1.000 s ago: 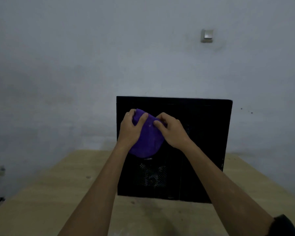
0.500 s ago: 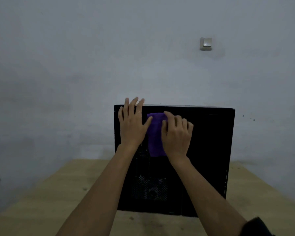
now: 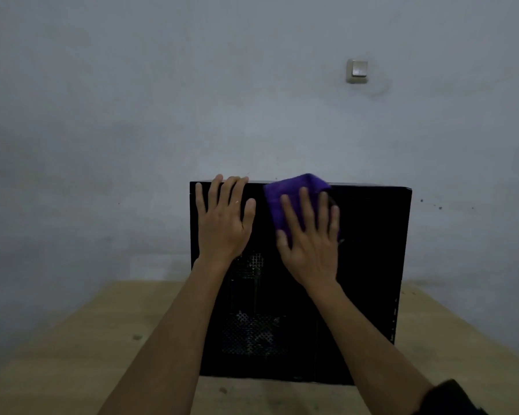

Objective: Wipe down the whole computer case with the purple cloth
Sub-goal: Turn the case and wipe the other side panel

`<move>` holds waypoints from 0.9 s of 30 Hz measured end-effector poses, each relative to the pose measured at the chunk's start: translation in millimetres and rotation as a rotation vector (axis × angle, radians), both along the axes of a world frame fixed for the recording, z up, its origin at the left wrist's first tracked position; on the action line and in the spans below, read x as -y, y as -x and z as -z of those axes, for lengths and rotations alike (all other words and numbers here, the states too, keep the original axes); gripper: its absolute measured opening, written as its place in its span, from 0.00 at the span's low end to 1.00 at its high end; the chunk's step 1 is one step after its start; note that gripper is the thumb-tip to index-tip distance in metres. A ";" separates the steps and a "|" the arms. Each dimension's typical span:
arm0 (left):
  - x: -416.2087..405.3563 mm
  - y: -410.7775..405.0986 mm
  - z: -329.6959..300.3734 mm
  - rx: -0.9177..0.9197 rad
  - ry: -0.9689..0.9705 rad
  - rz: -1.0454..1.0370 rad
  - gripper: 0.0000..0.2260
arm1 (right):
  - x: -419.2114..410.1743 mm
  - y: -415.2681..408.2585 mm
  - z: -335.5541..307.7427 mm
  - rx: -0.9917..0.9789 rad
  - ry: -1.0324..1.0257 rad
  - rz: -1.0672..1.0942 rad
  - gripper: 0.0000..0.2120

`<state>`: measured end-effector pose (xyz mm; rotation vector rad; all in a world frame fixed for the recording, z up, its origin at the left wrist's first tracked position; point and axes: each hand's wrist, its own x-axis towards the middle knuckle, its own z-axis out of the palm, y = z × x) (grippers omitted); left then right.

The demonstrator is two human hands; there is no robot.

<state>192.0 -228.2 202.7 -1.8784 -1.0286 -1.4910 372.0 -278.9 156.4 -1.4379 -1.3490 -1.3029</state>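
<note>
The wiping looks like it is just getting going, up near the top of the big side that faces the person. The right hand (image 3: 307, 238) lies flat with its fingers spread, pressing the purple cloth (image 3: 291, 202) on the computer case (image 3: 369, 265). The left hand (image 3: 224, 218) is flat and spread too, resting on the case near its top left corner, maybe to keep it from sliding. Next, I think the cloth must slide across and down, and the other sides need wiping as well. The case is a tall black box with little mesh holes low down. It stands on a wooden table (image 3: 72, 354) by a grey wall (image 3: 162, 100).
</note>
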 end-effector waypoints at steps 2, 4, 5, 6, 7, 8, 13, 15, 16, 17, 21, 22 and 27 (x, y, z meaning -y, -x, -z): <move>-1.0 0.1 0.8 -0.001 -0.005 0.008 0.23 | 6.3 -25.2 3.6 -0.119 -0.060 0.050 0.32; -0.6 -3.2 1.7 0.015 0.006 0.032 0.24 | 15.3 -47.8 6.9 -0.251 -0.095 0.079 0.32; 0.4 -5.6 2.2 0.028 0.014 0.045 0.24 | 18.9 -54.0 7.6 -0.315 -0.106 0.089 0.32; 1.2 -8.5 2.4 0.044 0.023 0.059 0.24 | 20.4 -56.5 6.9 -0.372 -0.113 0.099 0.32; 2.3 -10.8 2.7 0.058 0.032 0.073 0.24 | 20.0 -53.8 5.2 -0.425 -0.122 0.106 0.33; 3.3 -13.7 2.8 0.069 0.039 0.085 0.24 | 18.2 -48.1 2.7 -0.469 -0.132 0.110 0.33; 6.5 -25.4 -3.7 0.126 0.051 0.084 0.24 | 4.9 -10.9 -2.6 -0.299 -0.051 0.062 0.31; 11.5 -38.6 -6.1 0.062 0.043 0.088 0.24 | 6.2 -13.3 -1.0 -0.193 0.001 0.040 0.31; 14.3 -45.5 -5.2 0.019 0.031 0.089 0.25 | 7.9 -18.9 -1.0 -0.157 0.012 0.034 0.31; 16.6 -51.9 -3.4 -0.003 0.021 0.091 0.25 | 10.3 -27.8 -0.7 -0.127 0.015 0.035 0.31; 16.3 -53.0 0.0 0.026 0.004 0.105 0.23 | 24.2 -78.1 4.1 -0.177 -0.074 0.075 0.31; 16.5 -52.1 1.2 0.024 -0.007 0.107 0.23 | 28.3 -89.5 4.9 -0.250 -0.106 0.089 0.31; 23.2 -62.6 1.3 0.080 0.017 0.124 0.22 | 29.2 -91.7 0.6 -0.596 -0.175 0.130 0.31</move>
